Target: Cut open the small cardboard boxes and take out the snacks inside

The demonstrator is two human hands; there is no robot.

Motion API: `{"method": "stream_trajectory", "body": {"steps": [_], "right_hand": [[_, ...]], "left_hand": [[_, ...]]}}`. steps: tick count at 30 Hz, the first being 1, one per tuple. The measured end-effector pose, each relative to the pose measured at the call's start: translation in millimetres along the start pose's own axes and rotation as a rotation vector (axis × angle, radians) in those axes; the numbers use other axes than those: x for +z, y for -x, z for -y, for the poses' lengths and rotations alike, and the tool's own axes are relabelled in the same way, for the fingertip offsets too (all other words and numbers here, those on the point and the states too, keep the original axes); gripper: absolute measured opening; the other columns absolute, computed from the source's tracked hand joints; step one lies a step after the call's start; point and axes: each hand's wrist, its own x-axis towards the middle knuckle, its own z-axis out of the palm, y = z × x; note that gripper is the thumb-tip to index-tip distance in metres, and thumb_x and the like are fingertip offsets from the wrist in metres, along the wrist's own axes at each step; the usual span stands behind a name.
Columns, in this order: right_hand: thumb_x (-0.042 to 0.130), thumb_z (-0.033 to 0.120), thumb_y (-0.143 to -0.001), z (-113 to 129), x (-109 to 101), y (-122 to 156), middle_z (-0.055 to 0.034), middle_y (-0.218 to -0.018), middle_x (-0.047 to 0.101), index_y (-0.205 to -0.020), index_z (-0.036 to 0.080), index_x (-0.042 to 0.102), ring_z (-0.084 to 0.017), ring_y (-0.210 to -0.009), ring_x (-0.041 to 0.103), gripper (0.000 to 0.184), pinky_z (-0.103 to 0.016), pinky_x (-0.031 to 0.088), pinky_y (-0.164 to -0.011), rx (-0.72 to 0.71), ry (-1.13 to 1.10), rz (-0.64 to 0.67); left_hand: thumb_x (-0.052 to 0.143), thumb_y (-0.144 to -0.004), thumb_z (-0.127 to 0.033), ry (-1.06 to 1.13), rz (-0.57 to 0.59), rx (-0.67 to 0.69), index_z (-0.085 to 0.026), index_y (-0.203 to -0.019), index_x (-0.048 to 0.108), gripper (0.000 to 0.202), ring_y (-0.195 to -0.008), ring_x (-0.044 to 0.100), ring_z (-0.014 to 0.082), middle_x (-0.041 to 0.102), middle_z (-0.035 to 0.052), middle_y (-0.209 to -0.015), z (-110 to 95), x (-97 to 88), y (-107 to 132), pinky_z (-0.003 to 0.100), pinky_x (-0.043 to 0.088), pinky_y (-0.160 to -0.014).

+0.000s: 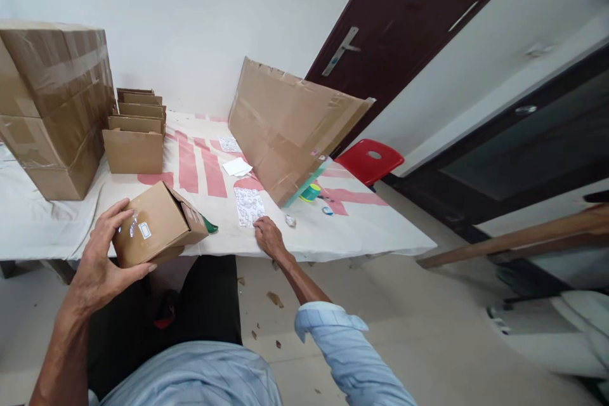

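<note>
A small brown cardboard box (159, 231) is tilted at the table's front edge, with my left hand (102, 247) gripping its near end, thumb below and fingers above. A small white label with a blue border (144, 229) sticks to its side, beside a shiny strip. Flaps at the box's right end stand slightly apart, and a green piece (209, 224) pokes out behind them. My right hand (270, 238) has its fingers pinched at the lower right corner of a white sticker sheet (249, 206) printed with small outlined shapes. What lies between those fingertips is too small to tell.
Large taped cartons (57, 108) stand at the left, beside a row of small open boxes (133, 149). A big cardboard panel (290, 120) leans behind the sheet. Tape rolls (310, 192), white papers (236, 167) and a crumpled scrap (290, 221) lie on the cloth. A red chair (371, 162) stands beyond.
</note>
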Motion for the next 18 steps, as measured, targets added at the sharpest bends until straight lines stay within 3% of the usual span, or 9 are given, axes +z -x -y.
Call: {"method": "stream_trajectory", "body": {"steps": [6, 18], "right_hand": [[0.042, 0.011, -0.085, -1.0, -0.6, 6.5, -0.0096, -0.099, 0.063, -0.097, 0.024, 0.061, -0.027, -0.099, 0.061, 0.027, -0.04, 0.052, -0.094, 0.033, -0.058, -0.107], [0.045, 0.016, -0.082, 25.3, -2.0, 11.3, -0.0083, -0.089, 0.061, -0.089, 0.026, 0.057, -0.027, -0.088, 0.062, 0.017, -0.042, 0.055, -0.086, 0.037, -0.143, -0.204]], "left_hand": [[0.088, -0.078, -0.044, -0.006, -0.001, 0.014, -0.026, -0.145, 0.052, 0.078, -0.149, 0.049, 0.0391, 0.05, 0.0181, -0.16, -0.6, -0.6, 0.3, 0.061, 0.042, -0.121], [0.092, -0.073, -0.036, 0.01, 0.009, -0.019, -0.025, -0.144, 0.053, 0.082, -0.15, 0.048, 0.0406, 0.049, 0.0202, -0.161, -2.1, 3.3, 4.8, 0.061, 0.041, -0.121]]}}
